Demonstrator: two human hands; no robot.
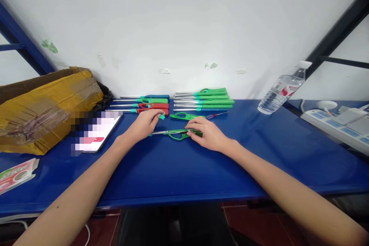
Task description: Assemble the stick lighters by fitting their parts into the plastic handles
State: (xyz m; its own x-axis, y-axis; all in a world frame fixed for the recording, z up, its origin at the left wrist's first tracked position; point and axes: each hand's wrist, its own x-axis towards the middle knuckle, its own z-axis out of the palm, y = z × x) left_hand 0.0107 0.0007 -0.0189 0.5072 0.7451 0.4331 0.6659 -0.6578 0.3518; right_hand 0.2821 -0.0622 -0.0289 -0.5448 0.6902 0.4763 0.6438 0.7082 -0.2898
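Note:
My left hand (pixel 146 123) pinches a small teal plastic piece (pixel 162 116), held just above the blue table. My right hand (pixel 206 132) has its fingers on a long green stick lighter (pixel 176 135) that lies flat, its thin metal rod (pixel 160 132) pointing left. The lighter's handle looks opened up, and part of it is hidden under my fingers. Just behind it lies a loose green handle half (pixel 184 116), with a screwdriver (pixel 212 115) beside its right end.
Behind my hands lie rows of stick lighters, a mixed-colour group (pixel 155 100) and a green stack (pixel 215 98). A taped cardboard box (pixel 49 111) and a phone (pixel 99 132) are at left. A water bottle (pixel 284 88) and a power strip (pixel 337 123) stand at right.

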